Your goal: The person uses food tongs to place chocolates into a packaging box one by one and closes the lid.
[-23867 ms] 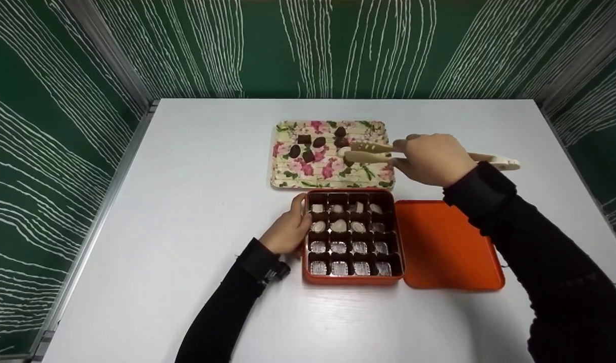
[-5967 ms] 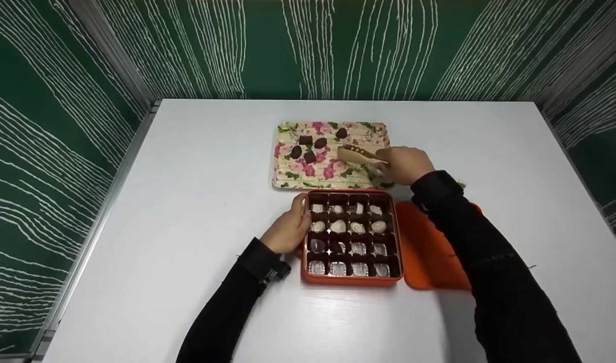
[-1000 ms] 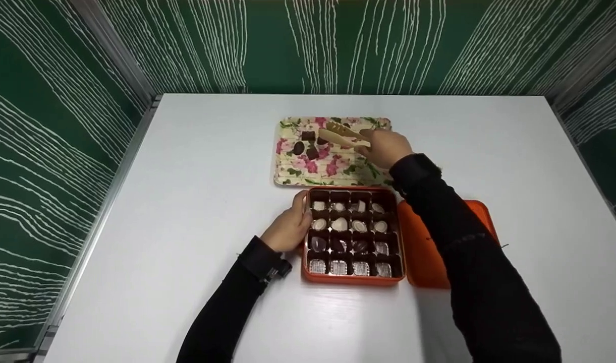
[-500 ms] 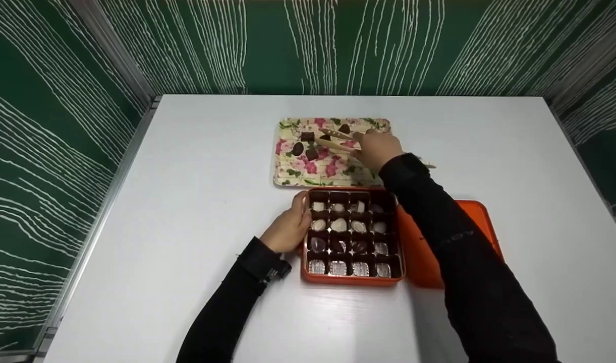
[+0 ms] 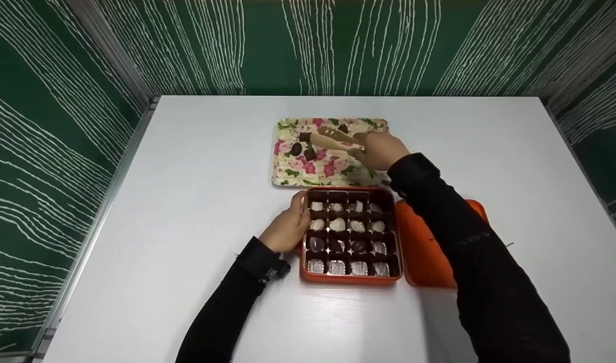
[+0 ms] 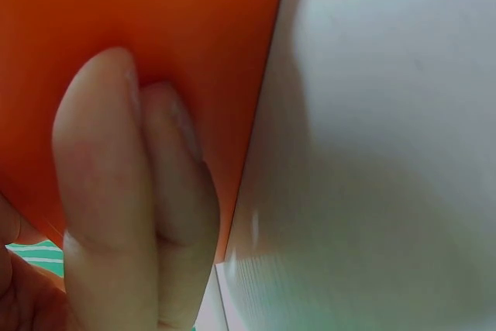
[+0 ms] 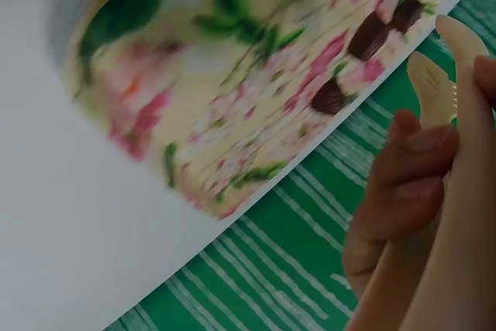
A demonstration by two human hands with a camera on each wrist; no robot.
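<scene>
My left hand [image 5: 287, 227] grips the left wall of a red-orange box [image 5: 351, 279]; two fingers [image 6: 108, 160] lie against its side in the left wrist view. The box's brown divided insert has pale chocolates in the two back rows and three dark ones in the third; bare silvery bottoms show in the front row. My right hand [image 5: 383, 150] holds pale tongs [image 5: 330, 141], their tips apart over the floral tray [image 5: 292, 179]. Dark chocolates [image 5: 296, 148] lie around the tips, including a square one [image 5: 310, 154] and one farther back [image 5: 343, 128]. An oval chocolate is hidden behind the tongs.
An orange lid [image 5: 429, 252] lies right of the box, partly under my right forearm. The white table [image 5: 186, 166] ends at green, white-streaked walls [image 5: 272, 50] at the back and sides. The tray stands just behind the box.
Over the longer span, one pale and three dark chocolates came into the box, and the tray holds fewer. In the last half second the tongs shifted slightly left, covering the oval chocolate.
</scene>
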